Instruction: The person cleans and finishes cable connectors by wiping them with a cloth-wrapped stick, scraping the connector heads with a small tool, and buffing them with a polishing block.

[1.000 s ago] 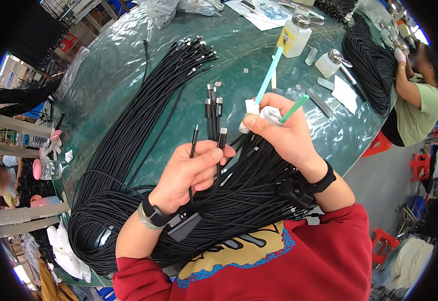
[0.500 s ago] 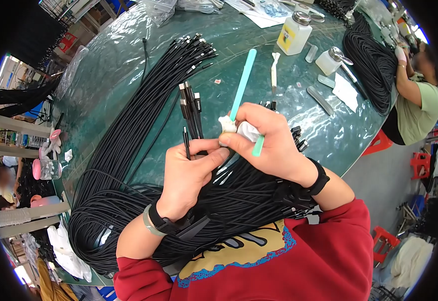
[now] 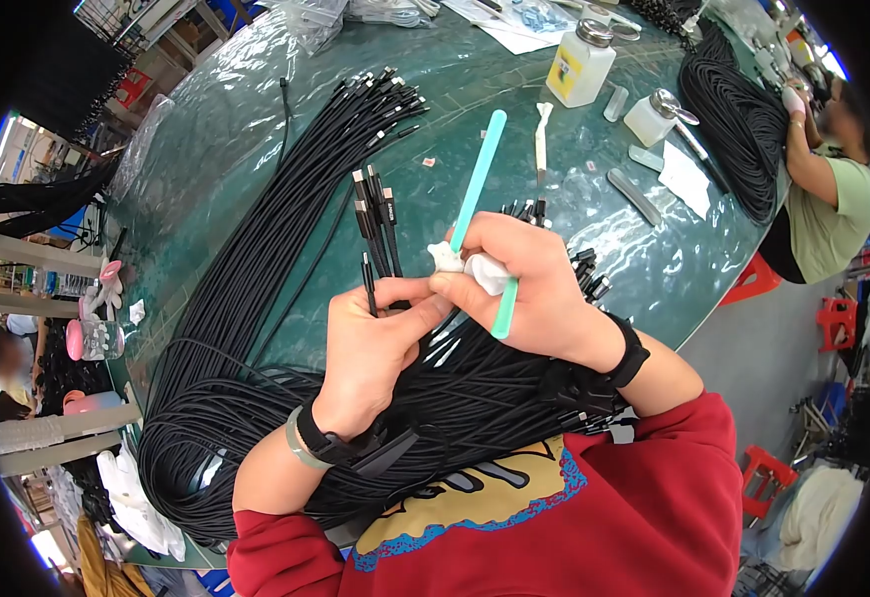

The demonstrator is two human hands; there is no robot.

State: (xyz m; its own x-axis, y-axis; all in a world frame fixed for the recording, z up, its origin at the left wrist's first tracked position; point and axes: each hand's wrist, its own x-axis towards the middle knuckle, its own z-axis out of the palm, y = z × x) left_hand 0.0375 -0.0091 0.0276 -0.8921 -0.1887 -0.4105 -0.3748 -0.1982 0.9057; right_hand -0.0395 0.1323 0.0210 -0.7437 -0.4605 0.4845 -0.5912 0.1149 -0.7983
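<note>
Black cable ends (image 3: 375,214) are pinched upright in the left hand (image 3: 370,353), fingers pressed together around them, above the green table (image 3: 256,129). Two teal swab sticks (image 3: 477,184) and a white wad (image 3: 484,271) are gripped in the closed right hand (image 3: 529,284), the wad touching the left thumb. A large cable bundle (image 3: 256,298) is spread beneath both wrists. Two dispenser bottles (image 3: 581,62) are set well apart, beyond the hands. Another person's arm (image 3: 803,149) is seen at a separate coil.

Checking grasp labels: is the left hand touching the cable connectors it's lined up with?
Touching. The head view shows the left hand with fingers closed around the cable connectors, which stick up from its grip.
</note>
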